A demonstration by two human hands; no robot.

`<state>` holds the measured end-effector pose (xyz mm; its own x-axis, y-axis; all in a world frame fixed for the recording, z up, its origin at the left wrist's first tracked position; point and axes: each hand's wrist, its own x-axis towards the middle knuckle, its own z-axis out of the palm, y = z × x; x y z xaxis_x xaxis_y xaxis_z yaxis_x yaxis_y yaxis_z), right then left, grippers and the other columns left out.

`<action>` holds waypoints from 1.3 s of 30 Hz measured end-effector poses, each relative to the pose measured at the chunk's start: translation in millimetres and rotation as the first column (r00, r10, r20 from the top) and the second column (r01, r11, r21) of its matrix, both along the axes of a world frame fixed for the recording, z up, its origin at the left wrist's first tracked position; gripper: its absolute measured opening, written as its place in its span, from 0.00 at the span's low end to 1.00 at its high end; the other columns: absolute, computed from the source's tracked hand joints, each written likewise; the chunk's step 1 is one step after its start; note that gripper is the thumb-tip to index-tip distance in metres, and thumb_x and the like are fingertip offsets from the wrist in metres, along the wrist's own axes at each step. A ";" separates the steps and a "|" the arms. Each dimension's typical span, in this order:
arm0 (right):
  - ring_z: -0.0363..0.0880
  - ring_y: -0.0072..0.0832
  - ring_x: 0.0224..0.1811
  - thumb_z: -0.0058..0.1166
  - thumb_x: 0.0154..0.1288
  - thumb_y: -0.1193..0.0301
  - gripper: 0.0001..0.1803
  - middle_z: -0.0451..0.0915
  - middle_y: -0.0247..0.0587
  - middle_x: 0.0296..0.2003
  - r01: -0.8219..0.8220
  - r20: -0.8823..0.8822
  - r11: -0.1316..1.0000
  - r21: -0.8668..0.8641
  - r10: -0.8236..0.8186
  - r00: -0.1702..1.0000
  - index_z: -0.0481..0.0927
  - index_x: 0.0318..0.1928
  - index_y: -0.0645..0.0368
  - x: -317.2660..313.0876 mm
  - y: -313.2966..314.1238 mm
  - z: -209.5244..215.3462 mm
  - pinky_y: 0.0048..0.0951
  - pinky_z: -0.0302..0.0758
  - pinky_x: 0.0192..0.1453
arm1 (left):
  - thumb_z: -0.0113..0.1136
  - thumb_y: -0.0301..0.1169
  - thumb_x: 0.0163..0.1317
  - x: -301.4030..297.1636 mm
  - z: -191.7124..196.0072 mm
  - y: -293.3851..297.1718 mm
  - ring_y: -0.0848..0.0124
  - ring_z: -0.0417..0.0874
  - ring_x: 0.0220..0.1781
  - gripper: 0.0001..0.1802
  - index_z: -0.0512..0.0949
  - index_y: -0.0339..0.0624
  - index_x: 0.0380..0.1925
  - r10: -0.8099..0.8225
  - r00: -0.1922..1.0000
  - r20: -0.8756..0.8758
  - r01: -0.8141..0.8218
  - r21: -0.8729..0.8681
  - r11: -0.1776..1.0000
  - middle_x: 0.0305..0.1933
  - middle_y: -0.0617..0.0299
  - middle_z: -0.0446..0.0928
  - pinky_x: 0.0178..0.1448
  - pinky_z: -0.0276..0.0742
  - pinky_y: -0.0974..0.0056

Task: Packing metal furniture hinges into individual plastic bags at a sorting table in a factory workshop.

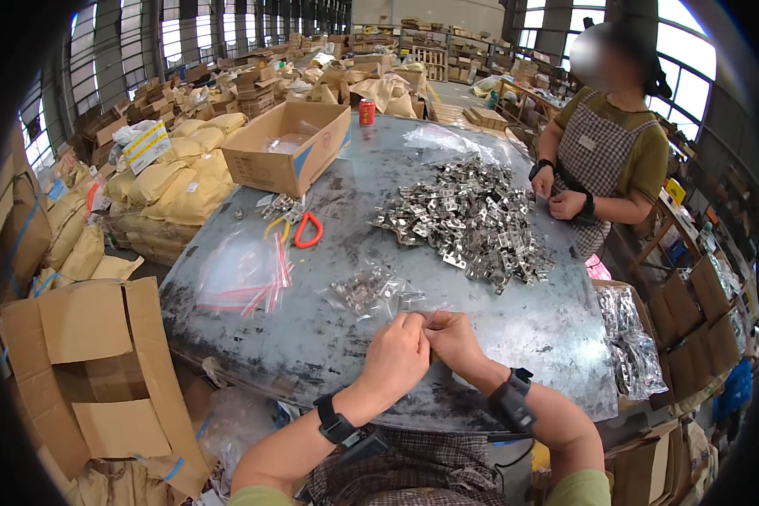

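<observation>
Your left hand (400, 346) and right hand (455, 341) meet, fingertips pinched on what looks like the near edge of the bag (411, 298), which lies on the table (329, 346) just beyond them. Expect its clear film to be light, limp and slippery, and liable to tear on hard edges; the metal parts (367, 287) inside look stiff and weighty, so best grip the rim, thumb against finger

Wording: none legible; print too small or blurred. Marked surfaces, clock-face on head view: 10 o'clock, white-and-yellow label (147, 147) by yellow sacks (170, 183); 11, faint marks on open carton (260, 169); 12, red can (367, 114); 2, pale patch (589, 142) on checked apron (619, 152).
</observation>
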<state>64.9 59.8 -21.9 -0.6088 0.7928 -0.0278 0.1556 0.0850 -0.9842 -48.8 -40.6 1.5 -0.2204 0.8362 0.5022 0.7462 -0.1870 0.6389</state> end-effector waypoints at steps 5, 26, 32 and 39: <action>0.77 0.25 0.25 0.54 0.61 0.77 0.08 0.80 0.38 0.24 -0.193 0.230 0.973 -0.124 0.217 0.949 0.81 0.39 0.68 1.9 6.4 26.7 0.30 0.74 0.30 | 0.55 0.24 0.60 -2.1 -2.9 -10.4 0.45 0.79 0.38 0.06 0.73 0.34 0.37 -0.007 0.996 0.092 0.011 -0.043 0.999 0.36 0.45 0.77 0.40 0.75 0.49; 0.82 0.29 0.46 0.51 0.70 0.70 0.16 0.82 0.44 0.45 -0.213 -0.134 0.887 -0.409 0.173 0.976 0.77 0.52 0.68 -3.2 11.8 41.2 0.30 0.80 0.49 | 0.58 0.25 0.55 -30.6 -21.3 11.4 0.49 0.77 0.39 0.10 0.73 0.34 0.37 0.080 0.997 0.022 -0.077 -0.101 0.992 0.39 0.45 0.74 0.45 0.74 0.51; 0.78 0.46 0.43 0.61 0.58 0.64 0.16 0.81 0.49 0.35 0.051 0.173 0.373 0.927 -0.542 0.822 0.81 0.43 0.63 -0.8 106.7 15.1 0.42 0.74 0.49 | 0.54 0.21 0.53 -22.8 -17.8 21.8 0.47 0.73 0.53 0.14 0.75 0.31 0.42 0.066 0.977 -0.203 -0.096 -0.141 0.985 0.50 0.42 0.73 0.60 0.67 0.48; 0.77 0.44 0.41 0.61 0.57 0.68 0.13 0.81 0.43 0.30 0.126 0.259 0.600 0.790 -0.514 0.818 0.81 0.43 0.58 -14.4 117.8 4.8 0.42 0.74 0.47 | 0.50 0.19 0.55 -30.8 -41.0 34.8 0.46 0.71 0.60 0.18 0.76 0.30 0.47 0.123 0.934 -0.334 -0.132 -0.005 0.991 0.54 0.41 0.74 0.65 0.64 0.50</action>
